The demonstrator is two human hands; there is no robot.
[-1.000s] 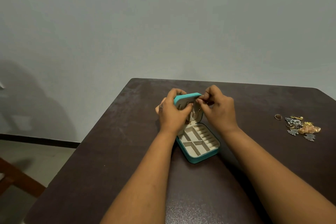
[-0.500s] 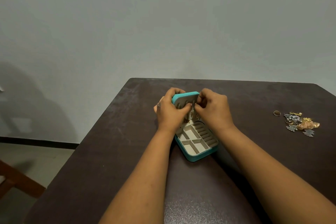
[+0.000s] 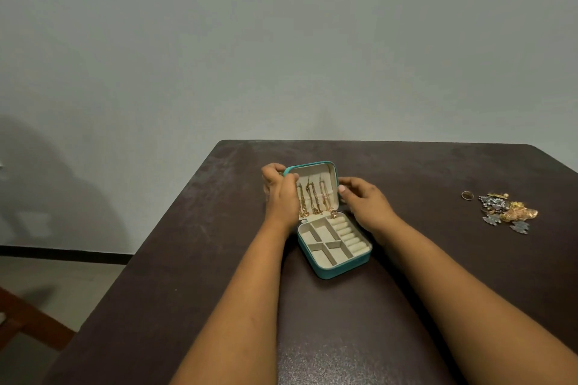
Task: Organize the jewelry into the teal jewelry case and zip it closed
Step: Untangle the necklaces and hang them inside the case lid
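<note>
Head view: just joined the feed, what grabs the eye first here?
The open teal jewelry case mid-table, gold chains hanging in its upright lid. The left hand grips the lid's left edge; the right hand is beside its right edge. A loose jewelry pile lies far right.

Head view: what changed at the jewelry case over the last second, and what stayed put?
The right hand has come off the lid and drawn back to its right side, fingers relaxed, uncovering the gold chains hanging inside. The left hand still grips the lid's left edge, keeping it upright. The teal jewelry case and the loose jewelry pile on the table stayed put.
</note>
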